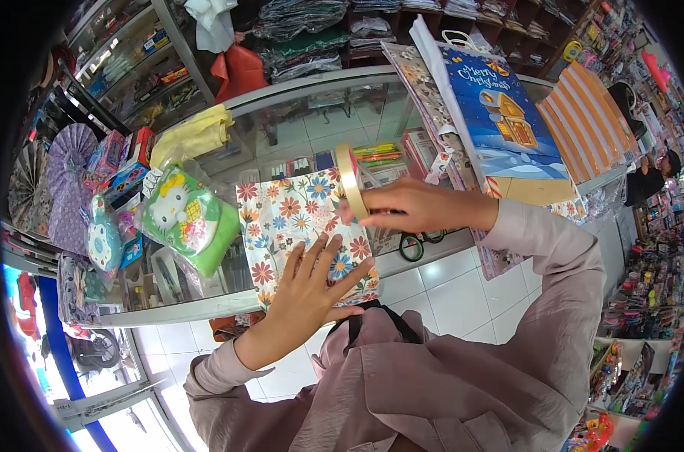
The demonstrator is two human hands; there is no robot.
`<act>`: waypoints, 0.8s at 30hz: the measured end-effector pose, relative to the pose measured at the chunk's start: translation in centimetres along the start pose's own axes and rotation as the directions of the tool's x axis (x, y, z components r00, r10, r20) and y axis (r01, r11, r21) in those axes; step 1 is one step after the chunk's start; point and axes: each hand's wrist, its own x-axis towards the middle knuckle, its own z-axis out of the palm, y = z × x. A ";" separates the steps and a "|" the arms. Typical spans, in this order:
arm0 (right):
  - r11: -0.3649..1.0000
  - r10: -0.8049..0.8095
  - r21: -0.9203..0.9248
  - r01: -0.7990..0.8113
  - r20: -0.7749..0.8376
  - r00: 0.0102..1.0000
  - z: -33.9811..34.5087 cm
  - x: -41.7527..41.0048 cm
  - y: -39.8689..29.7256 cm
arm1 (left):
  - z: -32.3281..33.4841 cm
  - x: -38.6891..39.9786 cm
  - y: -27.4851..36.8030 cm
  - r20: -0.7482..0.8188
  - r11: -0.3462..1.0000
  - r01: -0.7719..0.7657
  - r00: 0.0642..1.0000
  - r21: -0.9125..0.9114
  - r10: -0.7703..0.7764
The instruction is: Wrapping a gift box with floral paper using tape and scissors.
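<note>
A rectangular item covered in floral paper [290, 206] lies on the glass counter and juts past its near edge. My left hand [309, 277] rests on it, fingers spread, palm down. My right hand [401, 206] grips a roll of yellowish tape [350, 179], held upright over the paper's right edge; the fingertips are blurred and whatever is under them is hidden. Just below my right wrist lie scissors with dark green handles [412, 247], their blades mostly out of sight.
A green cartoon-cat item in clear plastic [186, 217] lies to the left, beside small toy boxes [128, 164] and a folded yellow cloth [189, 133]. Blue Christmas gift bags [505, 107] and orange-striped bags [587, 127] cover the counter's right part. Glass shelving [178, 51] stands behind.
</note>
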 end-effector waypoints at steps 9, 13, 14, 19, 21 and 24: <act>0.967 -0.079 -0.249 0.057 -0.078 0.994 0.6 0.7 2.4 | 0.3 -0.1 -0.2 0.001 1.000 -0.003 1.000 0.010 0.003; 0.885 -0.233 -0.430 0.178 -0.078 0.969 0.9 0.9 2.4 | -0.1 0.1 -0.3 0.019 1.000 -0.004 1.000 -0.001 0.004; 0.874 -0.241 -0.450 0.184 -0.074 0.968 1.0 0.9 2.5 | -0.3 0.2 -0.4 0.034 1.000 -0.019 0.999 -0.001 0.019; 0.852 -0.289 -0.472 0.225 -0.067 0.955 1.0 0.8 2.8 | -0.9 0.7 -0.8 0.058 0.994 -0.105 0.993 0.027 0.103; 0.842 -0.327 -0.477 0.253 -0.078 0.942 1.1 0.8 2.8 | -1.0 0.8 -1.0 0.065 0.990 -0.140 0.988 0.011 0.139; 0.840 -0.311 -0.486 0.240 -0.070 0.948 1.2 0.7 2.8 | -1.3 1.2 -1.4 0.093 0.986 -0.165 0.982 -0.025 0.167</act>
